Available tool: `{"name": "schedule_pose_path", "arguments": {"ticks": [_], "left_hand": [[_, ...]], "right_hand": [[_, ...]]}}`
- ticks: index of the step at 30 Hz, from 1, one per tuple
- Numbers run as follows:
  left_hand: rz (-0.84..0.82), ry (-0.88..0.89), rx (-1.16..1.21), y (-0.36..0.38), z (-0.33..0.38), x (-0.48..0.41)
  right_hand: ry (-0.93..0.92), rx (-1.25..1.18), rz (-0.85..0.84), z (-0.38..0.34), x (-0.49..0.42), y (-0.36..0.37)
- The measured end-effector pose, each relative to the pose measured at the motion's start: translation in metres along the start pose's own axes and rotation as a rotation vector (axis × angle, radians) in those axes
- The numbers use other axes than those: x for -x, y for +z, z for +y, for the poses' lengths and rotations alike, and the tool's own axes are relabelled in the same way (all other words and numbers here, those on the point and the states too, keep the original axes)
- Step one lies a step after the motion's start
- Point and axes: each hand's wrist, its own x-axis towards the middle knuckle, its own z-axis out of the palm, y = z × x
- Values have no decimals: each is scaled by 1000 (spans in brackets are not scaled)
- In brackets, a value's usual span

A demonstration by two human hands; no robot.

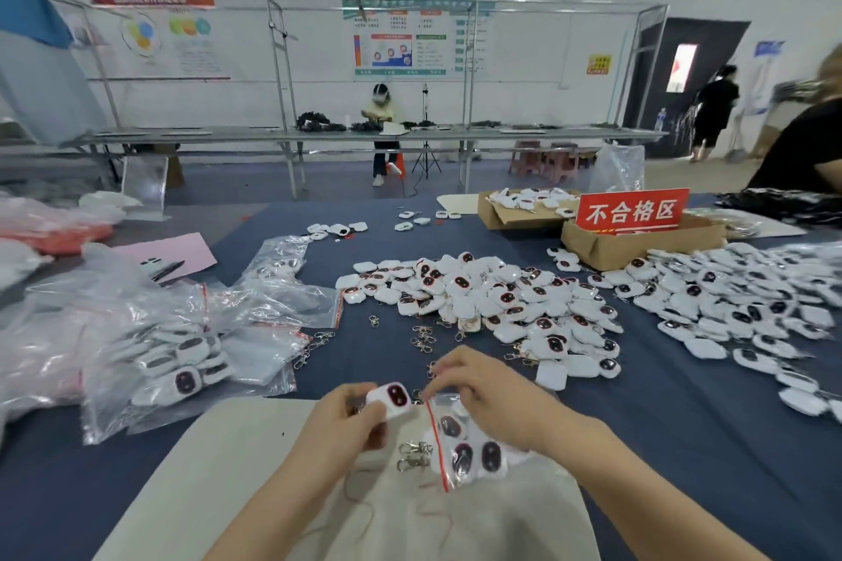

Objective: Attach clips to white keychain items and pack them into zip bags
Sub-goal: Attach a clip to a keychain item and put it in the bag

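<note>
A white keychain item [394, 397] sits in the left hand [348, 426], at its fingertips, with its dark oval face turned up. It is just left of the mouth of a clear zip bag [469, 446], nearly touching the bag's red zip strip. The left hand's fingers are curled round the item from below and from the left, with the thumb against its lower edge.

The right hand [494, 396] reaches over the bag from the right. Its thumb and forefinger pinch the bag's top edge by the red strip, and its other fingers are loosely bent above. The bag lies on a pale grey mat [218, 474] under both hands and holds at least three more white items. A few metal clips [412, 455] lie at its mouth, on the mat. Both forearms come in from the lower edge and meet at the bag.

Beyond the hands, on the blue table cover [683, 415], are loose clips [421, 338], a heap of white keychain items [492, 305], and, to the left, filled zip bags [182, 360].
</note>
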Motion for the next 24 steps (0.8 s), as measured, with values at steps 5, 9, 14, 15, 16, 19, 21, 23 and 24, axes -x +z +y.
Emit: {"name": "schedule_pose_path", "arguments": {"ticks": [5, 9, 14, 15, 16, 19, 21, 23, 24], "left_hand": [[-112, -41, -52, 7, -7, 11], [-73, -102, -35, 13, -5, 8], [-82, -63, -119, 23, 5, 1], [-88, -39, -159, 27, 7, 0], [-90, -8, -202, 32, 8, -1], [-98, 100, -353, 44, 5, -4], [-79, 162, -453, 45, -2, -5], [-58, 212, -502, 40, -7, -9], [-44, 229, -506, 37, -11, -12]], "right_hand": [[-35, 212, -96, 0, -7, 20], [0, 127, -55, 4, -8, 18], [34, -24, -8, 7, -6, 7], [36, -47, 5, 8, -7, 6], [36, -68, 14, 9, -8, 6], [24, -121, 9, 12, -10, 7], [20, -202, 9, 15, -10, 8], [44, -310, 69, 19, -10, 7], [73, -369, 117, 22, -10, 5]]}}
